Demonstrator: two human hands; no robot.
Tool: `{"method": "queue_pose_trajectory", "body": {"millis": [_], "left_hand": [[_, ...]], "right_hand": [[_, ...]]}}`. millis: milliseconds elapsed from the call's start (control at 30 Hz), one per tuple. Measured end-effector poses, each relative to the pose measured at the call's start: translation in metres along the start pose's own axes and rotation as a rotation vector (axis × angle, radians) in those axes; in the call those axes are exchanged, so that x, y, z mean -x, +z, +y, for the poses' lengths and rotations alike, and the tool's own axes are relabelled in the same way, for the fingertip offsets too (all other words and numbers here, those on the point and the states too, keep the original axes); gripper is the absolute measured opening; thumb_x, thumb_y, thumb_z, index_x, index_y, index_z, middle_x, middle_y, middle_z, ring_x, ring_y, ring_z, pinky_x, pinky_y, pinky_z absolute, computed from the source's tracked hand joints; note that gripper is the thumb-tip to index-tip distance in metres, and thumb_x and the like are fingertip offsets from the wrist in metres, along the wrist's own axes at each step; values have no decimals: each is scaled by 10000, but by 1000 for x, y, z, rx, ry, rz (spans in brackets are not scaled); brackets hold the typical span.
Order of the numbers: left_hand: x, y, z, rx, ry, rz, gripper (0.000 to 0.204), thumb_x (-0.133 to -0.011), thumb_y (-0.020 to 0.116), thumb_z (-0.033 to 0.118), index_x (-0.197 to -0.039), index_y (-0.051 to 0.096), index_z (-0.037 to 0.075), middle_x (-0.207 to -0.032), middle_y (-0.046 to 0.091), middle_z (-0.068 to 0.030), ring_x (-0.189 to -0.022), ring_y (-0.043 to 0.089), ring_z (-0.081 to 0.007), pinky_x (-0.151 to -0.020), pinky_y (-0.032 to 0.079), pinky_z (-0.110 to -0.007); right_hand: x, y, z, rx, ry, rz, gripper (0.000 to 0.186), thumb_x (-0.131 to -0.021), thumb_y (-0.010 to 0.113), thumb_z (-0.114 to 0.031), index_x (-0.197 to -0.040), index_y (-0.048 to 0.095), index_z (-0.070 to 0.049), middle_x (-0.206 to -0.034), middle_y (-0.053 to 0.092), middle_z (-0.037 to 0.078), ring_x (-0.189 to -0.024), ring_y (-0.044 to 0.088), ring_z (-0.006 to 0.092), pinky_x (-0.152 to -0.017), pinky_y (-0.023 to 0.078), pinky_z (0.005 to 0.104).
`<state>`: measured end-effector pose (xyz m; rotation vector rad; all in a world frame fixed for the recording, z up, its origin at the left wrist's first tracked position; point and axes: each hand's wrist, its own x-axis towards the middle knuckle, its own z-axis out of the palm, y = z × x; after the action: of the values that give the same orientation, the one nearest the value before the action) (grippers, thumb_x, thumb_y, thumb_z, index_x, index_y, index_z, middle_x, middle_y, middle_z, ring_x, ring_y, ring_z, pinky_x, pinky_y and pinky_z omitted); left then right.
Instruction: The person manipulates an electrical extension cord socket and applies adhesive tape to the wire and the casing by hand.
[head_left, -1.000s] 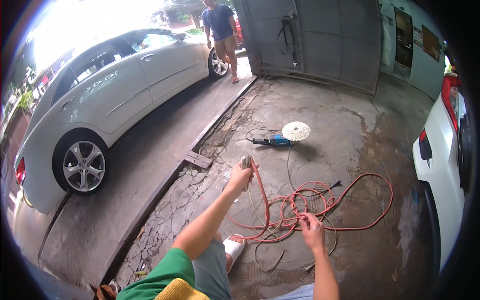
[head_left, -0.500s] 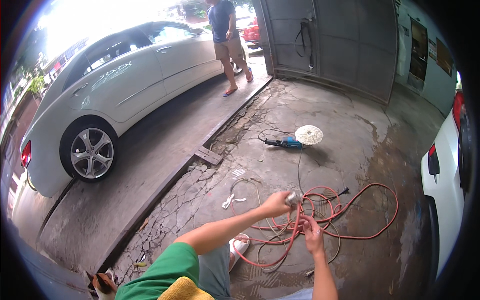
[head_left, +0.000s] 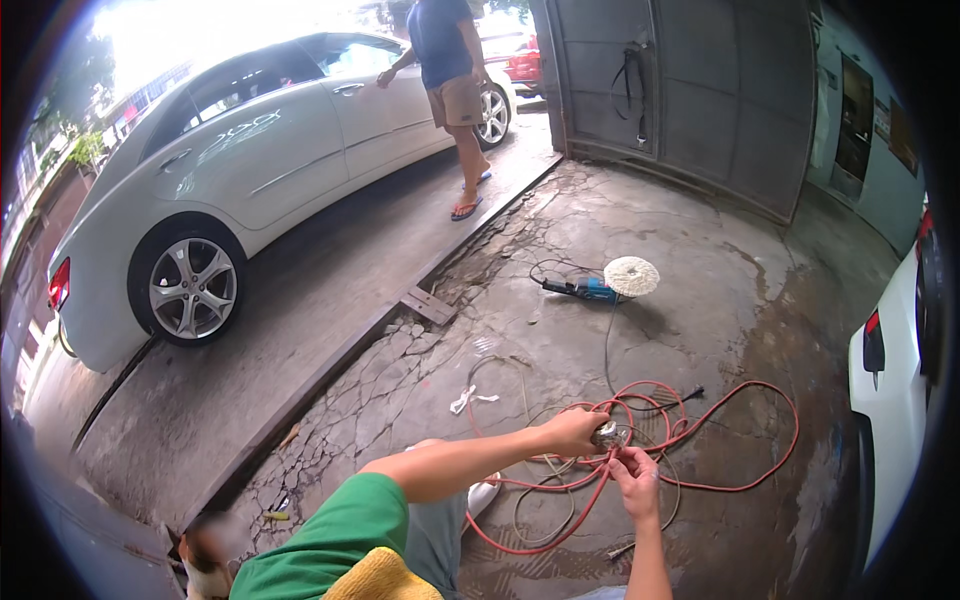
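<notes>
The left hand (head_left: 580,431) curls round the silvery end (head_left: 607,435) of a red hose (head_left: 598,489), the right hand (head_left: 637,480) pinching just beside it.

Upper garment: left sleeve (head_left: 345,522), at 7 o'clock, is solid green, short, and cut wide, with visible creases; it ends near the elbow. Cloth (head_left: 385,577), between 6 and 7 o'clock, is yellow, thick and coarse like towelling, with a rounded edge, overlying the green. Left forearm (head_left: 480,455), running from 6 toward 5 o'clock, is bare; left hand (head_left: 575,432), at 5 o'clock, is ungloved. Right forearm (head_left: 648,562) is likewise bare; right hand (head_left: 637,482), between 4 and 5 o'clock, is ungloved. Lower garment: shorts (head_left: 430,550), near 6 o'clock, are pale grey-blue. Footwear: shoe (head_left: 484,497), at 6 o'clock, is white, partly hidden, type indeterminable.
</notes>
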<state>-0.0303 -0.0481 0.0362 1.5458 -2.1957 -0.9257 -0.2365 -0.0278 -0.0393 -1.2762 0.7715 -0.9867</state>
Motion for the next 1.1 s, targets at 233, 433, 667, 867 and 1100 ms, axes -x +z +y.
{"method": "queue_pose_trajectory", "body": {"millis": [233,433,667,867,1100], "left_hand": [[-3,8,-8,-20,-16,-74,466,-796,755,343,-1121,590,53,-888,692,-181,-836,672,-368,-740,507,-465],[-11,15,-22,242,23,-287,527,-799,759,353,-1204,603,55,-998,701,-143,-910,661,-272,-830,496,-394],[-12,-5,10,213,83,-230,591,-745,795,302,-1241,590,54,-985,674,-146,-945,634,-256,-871,486,-369],[-13,-5,-6,76,226,-7,658,-690,822,254,-1279,569,103,-1057,652,-148,-1012,630,-314,-856,501,-425],[-12,-15,-1,267,140,0,560,-795,777,325,-1257,570,84,-1061,649,-165,-1010,624,-322,-857,489,-426]], "right_hand": [[3,8,-4,-30,-11,57,110,-946,556,-45,-1050,561,-9,-884,634,52,-693,606,95,-622,518,253],[7,4,-13,30,20,171,100,-957,539,-81,-1020,568,-9,-859,612,17,-690,549,66,-609,447,226],[8,-5,-18,175,-101,243,138,-952,615,-142,-939,595,-6,-776,555,-33,-677,467,39,-584,382,218],[5,2,-18,200,-107,289,129,-952,610,-134,-958,591,-7,-792,557,-32,-684,465,38,-584,378,216],[-3,2,-16,201,-185,340,126,-970,576,-149,-943,591,-27,-731,537,-48,-637,452,26,-538,342,206]]}}
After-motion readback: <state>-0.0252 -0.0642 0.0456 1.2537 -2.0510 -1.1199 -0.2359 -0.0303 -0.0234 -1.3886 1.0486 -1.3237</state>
